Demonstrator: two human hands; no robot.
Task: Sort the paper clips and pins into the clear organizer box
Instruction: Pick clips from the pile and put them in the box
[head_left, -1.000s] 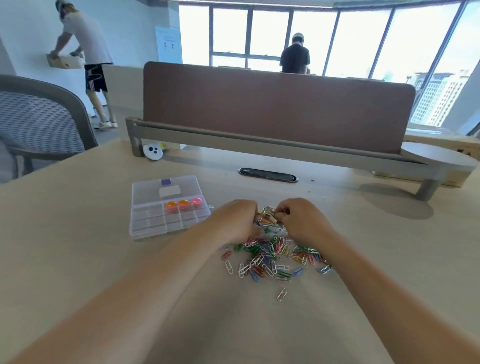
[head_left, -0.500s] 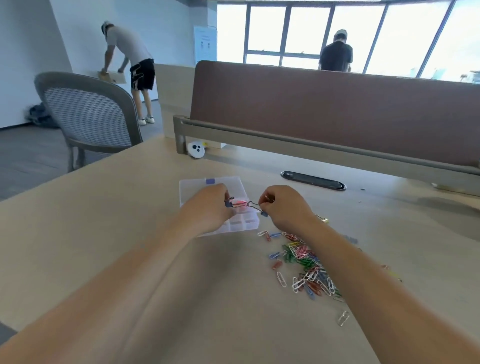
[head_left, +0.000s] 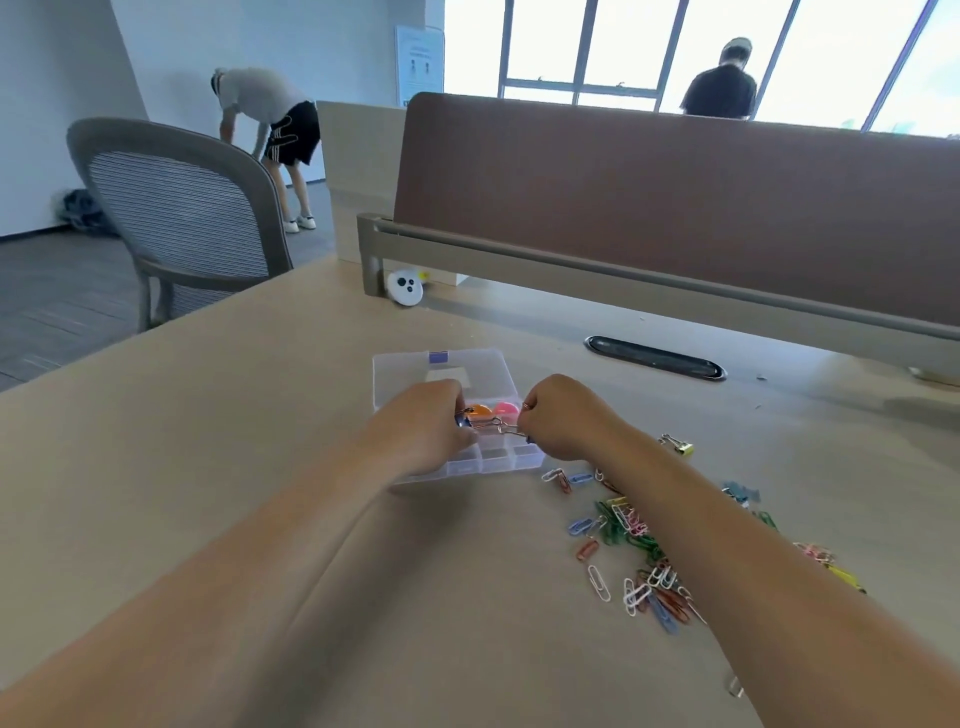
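Standing beside the desk (head_left: 218, 467), I see both hands held over the clear organizer box (head_left: 457, 370), which sits open on the wood near the middle of the desk. The left hand (head_left: 421, 431) is curled around a small dark binder clip (head_left: 461, 419), and the right hand (head_left: 563, 421) pinches the far end of what looks like a tangle of wire clip handles (head_left: 501, 427) stretched between the two fists. Both grips are narrow and closed on that linked bundle; exactly how many pieces are hooked together I cannot tell.

Two round coloured pins, an orange pin (head_left: 480, 411) and a pink pin (head_left: 505, 409), lie in compartments just under the bundle. The loose pile of paper clips (head_left: 636, 551) lies on the desk to the right, partly under the right forearm, with a yellow binder clip (head_left: 680, 446) apart from it farther back.

The risk, as I judge it, is in the pulling. If the hooked wires let go suddenly, one piece could spring out of the fingers and fly off the desk or land in the wrong compartment. The box is light and shallow; a knuckle dropping onto its near edge could tip it and spill the pins already sorted. The right forearm hangs low above the pile, so a sideways sweep could scatter clips toward the desk edge, where one stray clip (head_left: 735, 688) already lies alone.
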